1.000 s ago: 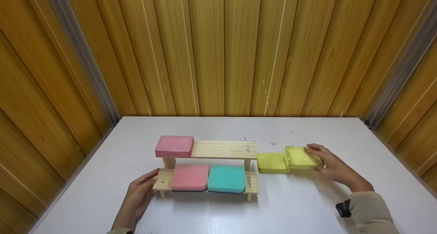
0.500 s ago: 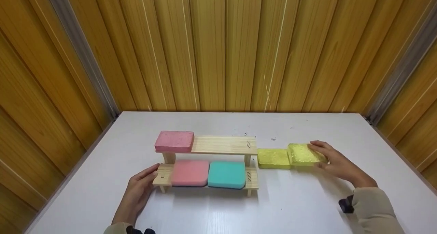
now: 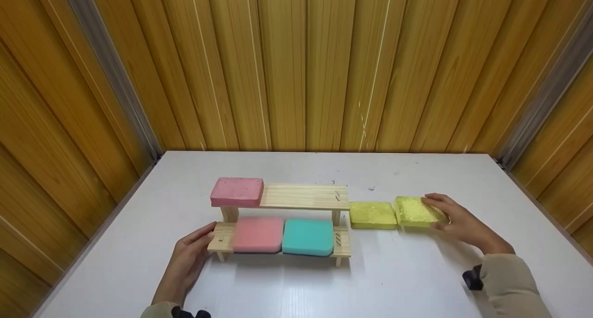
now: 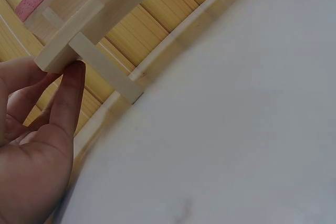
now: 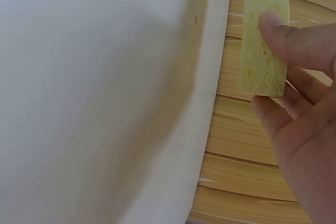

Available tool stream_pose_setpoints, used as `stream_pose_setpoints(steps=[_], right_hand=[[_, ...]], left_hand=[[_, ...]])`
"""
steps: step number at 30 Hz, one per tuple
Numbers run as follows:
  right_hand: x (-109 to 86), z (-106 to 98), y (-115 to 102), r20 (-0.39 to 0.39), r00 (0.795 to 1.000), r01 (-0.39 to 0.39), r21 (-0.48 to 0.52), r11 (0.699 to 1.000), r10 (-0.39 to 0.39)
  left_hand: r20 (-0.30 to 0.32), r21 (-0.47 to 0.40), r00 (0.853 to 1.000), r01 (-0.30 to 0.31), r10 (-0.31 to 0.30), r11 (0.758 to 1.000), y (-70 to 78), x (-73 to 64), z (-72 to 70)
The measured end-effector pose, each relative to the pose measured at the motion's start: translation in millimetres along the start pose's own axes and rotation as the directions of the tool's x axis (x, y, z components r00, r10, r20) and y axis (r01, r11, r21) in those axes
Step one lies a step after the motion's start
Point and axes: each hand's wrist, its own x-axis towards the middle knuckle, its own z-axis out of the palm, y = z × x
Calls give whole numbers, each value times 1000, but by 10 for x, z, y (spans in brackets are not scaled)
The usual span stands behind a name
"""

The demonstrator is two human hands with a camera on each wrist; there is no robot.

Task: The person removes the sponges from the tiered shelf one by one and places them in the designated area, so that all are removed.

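Note:
My left hand pinches the left end of the lower board of a two-tier wooden rack; the left wrist view shows the thumb under that board end. Over on the right, my right hand holds a yellow sponge by its right side. In the right wrist view the thumb lies on the edge of this sponge, with fingers at its other faces. Just left of it lies a second yellow sponge, by the rack's right end.
A dark pink sponge sits at the left of the upper board. On the lower board a light pink sponge and a turquoise sponge lie side by side. The white table ends at a wood-patterned wall.
My right hand has shifted slightly right with its yellow sponge, away from the rack. The left hand keeps its grip on the rack. The head view has tilted a little.

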Motion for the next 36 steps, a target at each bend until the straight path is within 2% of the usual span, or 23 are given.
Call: stream_pose_setpoints(steps=[11,22,36], right_hand=[[-2,35,91,49,995,-87,-24,996,88],[51,78,116,83,989,-120,-8,993,120],[54,118,158,142,973,-190,36,981,183]], left_hand=[[-12,-6,1000,9,-9,1000,-13,16,-12],[-38,-8,999,5,-5,1000,-18,11,-9],[-22,-24,1000,10,-11,1000,-13,34,1]])
